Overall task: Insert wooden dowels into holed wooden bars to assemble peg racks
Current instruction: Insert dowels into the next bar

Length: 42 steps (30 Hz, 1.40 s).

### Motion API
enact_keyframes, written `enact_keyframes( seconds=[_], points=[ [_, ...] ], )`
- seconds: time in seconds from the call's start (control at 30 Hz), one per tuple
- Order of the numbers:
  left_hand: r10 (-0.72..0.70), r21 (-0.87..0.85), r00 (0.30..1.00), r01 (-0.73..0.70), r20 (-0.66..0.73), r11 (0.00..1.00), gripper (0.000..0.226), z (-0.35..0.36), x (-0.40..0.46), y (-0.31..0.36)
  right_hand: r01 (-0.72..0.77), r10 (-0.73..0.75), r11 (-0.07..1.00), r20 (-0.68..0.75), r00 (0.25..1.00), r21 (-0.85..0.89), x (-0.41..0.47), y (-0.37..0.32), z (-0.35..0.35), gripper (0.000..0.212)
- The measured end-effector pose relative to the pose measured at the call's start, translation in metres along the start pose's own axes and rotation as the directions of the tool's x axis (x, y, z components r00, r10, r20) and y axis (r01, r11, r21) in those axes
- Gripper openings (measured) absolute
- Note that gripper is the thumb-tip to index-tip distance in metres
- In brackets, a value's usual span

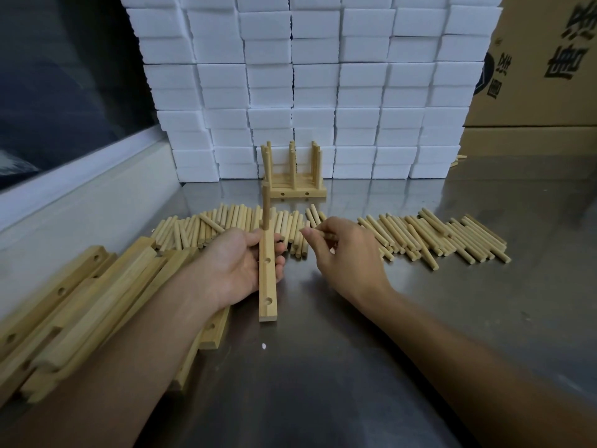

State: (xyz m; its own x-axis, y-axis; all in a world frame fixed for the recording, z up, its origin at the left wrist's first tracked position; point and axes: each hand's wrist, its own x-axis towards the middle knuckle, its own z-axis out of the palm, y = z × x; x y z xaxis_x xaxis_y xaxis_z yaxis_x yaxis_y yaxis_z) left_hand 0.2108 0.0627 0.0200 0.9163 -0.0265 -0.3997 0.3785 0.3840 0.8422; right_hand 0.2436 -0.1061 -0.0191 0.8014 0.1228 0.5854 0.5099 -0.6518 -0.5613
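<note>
on a steel table [420, 318] before stacked foam blocks [323, 85], left hand [239, 266] grips a bar [267, 279], right hand [345, 250] pinches a dowel [323, 234].

Bars [74, 305] left of dowels [436, 234]

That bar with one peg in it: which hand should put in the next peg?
Probably the right hand: it already pinches a loose dowel beside the bar, which the left hand is busy holding.

Both bare forearms reach in from the lower frame; the left hand [237, 265] lies palm-up, fingers curled, while the right hand [347, 250] pinches, palm down.
</note>
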Motion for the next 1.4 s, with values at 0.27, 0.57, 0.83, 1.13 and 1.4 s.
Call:
enact_keyframes(
  seconds=[0.27, 0.57, 0.83, 1.13, 1.4],
  points=[
    [-0.02, -0.024, 1.0, 0.021, 0.008, 1.0, 0.031, 0.0, 0.0, 0.0, 0.067, -0.065, 0.993, -0.015, 0.998, 0.101, -0.004, -0.003, -0.006, 0.01],
    [-0.021, -0.02, 1.0, 0.022, 0.019, 1.0, 0.031, 0.0, 0.001, 0.0, -0.027, 0.029, 0.965, -0.004, 1.0, 0.26, -0.002, 0.0, -0.007, 0.013],
    [-0.025, -0.011, 1.0, 0.026, 0.013, 1.0, 0.033, 0.0, 0.003, 0.0, -0.308, 0.189, 0.652, 0.246, 0.951, 0.692, 0.001, -0.025, -0.008, 0.022],
    [-0.028, 0.061, 0.999, 0.026, 0.022, 0.998, 0.04, 0.001, 0.002, -0.002, -0.231, 0.026, 0.723, 0.308, 0.951, 0.651, -0.006, -0.032, 0.0, 0.013],
    [0.018, 0.066, 1.0, -0.017, -0.013, 0.998, 0.035, 0.004, -0.003, -0.003, 0.203, -0.274, 0.938, 0.241, 0.931, 0.282, -0.002, -0.04, -0.005, 0.007]
  ],
)
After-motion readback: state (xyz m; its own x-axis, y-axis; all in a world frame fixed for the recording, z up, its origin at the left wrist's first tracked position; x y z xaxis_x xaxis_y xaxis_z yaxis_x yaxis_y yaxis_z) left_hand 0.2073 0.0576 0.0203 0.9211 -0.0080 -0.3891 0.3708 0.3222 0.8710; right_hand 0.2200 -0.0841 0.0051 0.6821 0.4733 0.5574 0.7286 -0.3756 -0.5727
